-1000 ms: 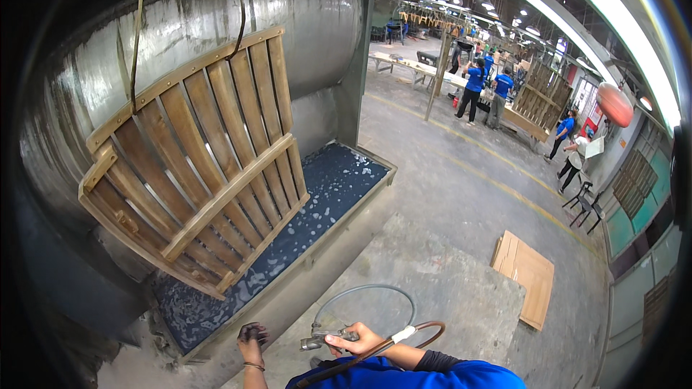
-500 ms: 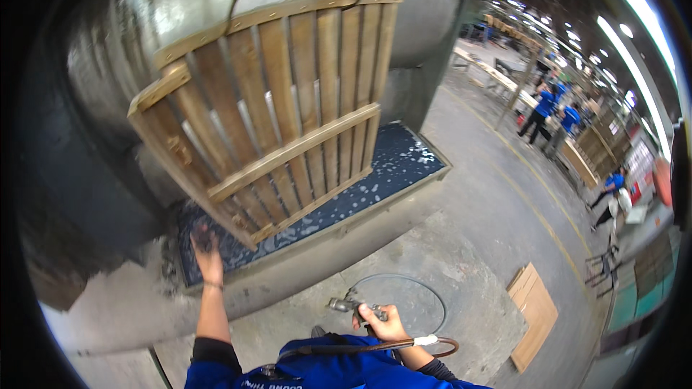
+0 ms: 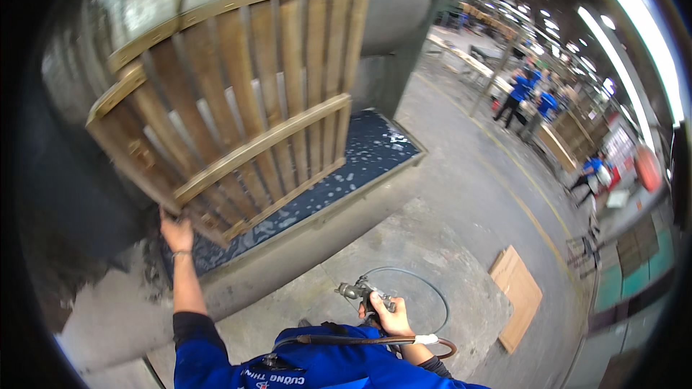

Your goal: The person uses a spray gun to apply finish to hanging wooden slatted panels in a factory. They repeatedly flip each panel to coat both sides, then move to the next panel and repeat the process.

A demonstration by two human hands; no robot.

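A slatted wooden panel (image 3: pixel 270 137) hangs tilted over a trough of dark liquid (image 3: pixel 375 144) with pale foam patches. My left hand (image 3: pixel 176 233) is at the panel's lower left edge, its fingers closed round the wood; some fingertips are hidden there. Low in the middle, close to my body, my right hand (image 3: pixel 391 317) grips a spray gun (image 3: pixel 357 292) whose nozzle points left. A brown hose (image 3: pixel 335 340) runs across my blue shirt near the right wrist.
Behind the panel stands a shiny, streaked metal wall (image 3: pixel 144 0). A grey hose (image 3: pixel 438 289) curves over the concrete floor. Flat wooden boards (image 3: pixel 517 295) lie to the right. People in blue (image 3: pixel 520 90) are farther off, beside workbenches and stacked wood.
My left hand has moved up from above the liquid onto the panel's lower left edge. The whole scene has shifted left in view. The right hand keeps hold of the spray gun.
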